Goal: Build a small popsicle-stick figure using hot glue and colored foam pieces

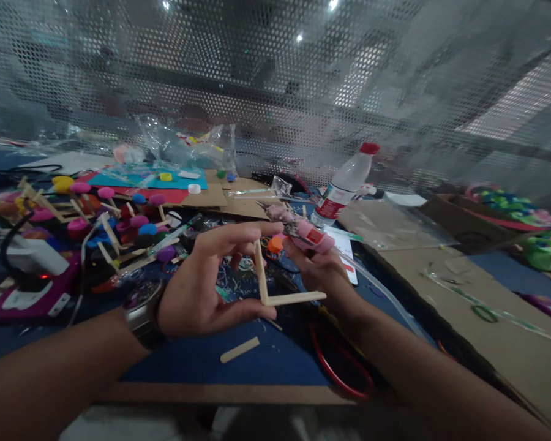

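My left hand (pixel 206 278), wearing a wristwatch, pinches an L-shaped frame of craft sticks (pixel 262 275) between thumb and fingertips. One arm of the L stands nearly upright; the other points right. In my right hand (pixel 321 272) is a pink hot glue gun (pixel 310 234), its nozzle toward the upper left, close to the left index fingertip. A clear glue stick (pixel 376 274) seems to trail from its rear. Below the hands a loose craft stick (pixel 239 350) lies on the blue table (pixel 174 365). Red-handled scissors (pixel 337 367) lie under my right forearm.
Colourful bottle caps and stick pieces (pixel 138 226) crowd the left, beside a purple power strip (pixel 59 294). A water bottle (pixel 342 190) leans behind the glue gun. Cardboard (pixel 450 300) covers the right, with a box of bright items (pixel 468 223). A perforated metal screen (pixel 257 79) stands behind.
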`<move>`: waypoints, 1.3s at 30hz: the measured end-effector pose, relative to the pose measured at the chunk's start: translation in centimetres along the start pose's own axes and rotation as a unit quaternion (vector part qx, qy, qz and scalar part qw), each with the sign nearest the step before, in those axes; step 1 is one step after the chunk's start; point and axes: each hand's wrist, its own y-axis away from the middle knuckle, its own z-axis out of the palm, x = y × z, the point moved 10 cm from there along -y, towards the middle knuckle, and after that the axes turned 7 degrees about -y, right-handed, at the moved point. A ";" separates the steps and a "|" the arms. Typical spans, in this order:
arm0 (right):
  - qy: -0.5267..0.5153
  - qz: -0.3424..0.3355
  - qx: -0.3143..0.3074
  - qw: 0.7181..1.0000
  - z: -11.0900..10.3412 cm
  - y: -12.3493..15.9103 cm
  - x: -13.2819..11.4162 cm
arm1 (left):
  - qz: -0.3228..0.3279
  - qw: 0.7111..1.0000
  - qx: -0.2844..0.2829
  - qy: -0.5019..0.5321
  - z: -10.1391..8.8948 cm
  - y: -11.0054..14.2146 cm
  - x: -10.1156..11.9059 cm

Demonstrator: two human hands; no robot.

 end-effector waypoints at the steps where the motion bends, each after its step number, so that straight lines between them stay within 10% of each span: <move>1: -0.002 0.002 -0.002 1.000 0.0 0.0 0.0 | -0.003 1.000 -0.001 -0.003 0.0 0.0 -0.1; 39: 0.025 -0.021 -0.017 0.999 0.2 0.0 0.0 | 0.033 0.999 -0.027 0.016 0.4 -0.3 1.1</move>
